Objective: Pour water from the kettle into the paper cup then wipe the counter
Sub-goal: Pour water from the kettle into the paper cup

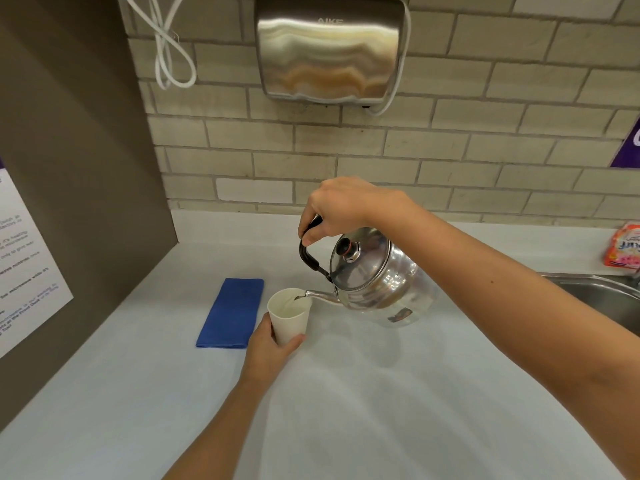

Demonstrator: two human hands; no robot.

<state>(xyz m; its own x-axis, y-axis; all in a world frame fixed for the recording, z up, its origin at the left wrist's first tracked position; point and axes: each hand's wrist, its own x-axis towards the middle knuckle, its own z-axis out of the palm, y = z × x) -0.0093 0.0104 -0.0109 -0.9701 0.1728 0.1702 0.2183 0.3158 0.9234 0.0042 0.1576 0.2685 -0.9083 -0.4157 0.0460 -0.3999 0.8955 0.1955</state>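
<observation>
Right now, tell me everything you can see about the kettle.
The kettle is shiny silver metal, round-bodied, with a domed lid and black knob. Its black handle is in the grip of the right hand. It is lifted off the counter and tilted left, its slim spout over the paper cup.

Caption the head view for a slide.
Right hand tips kettle over cup held by left hand; cloth beside.

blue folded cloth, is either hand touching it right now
No, the blue folded cloth lies alone on the counter while the left hand holds the white paper cup and the right hand grips the steel kettle.
</observation>
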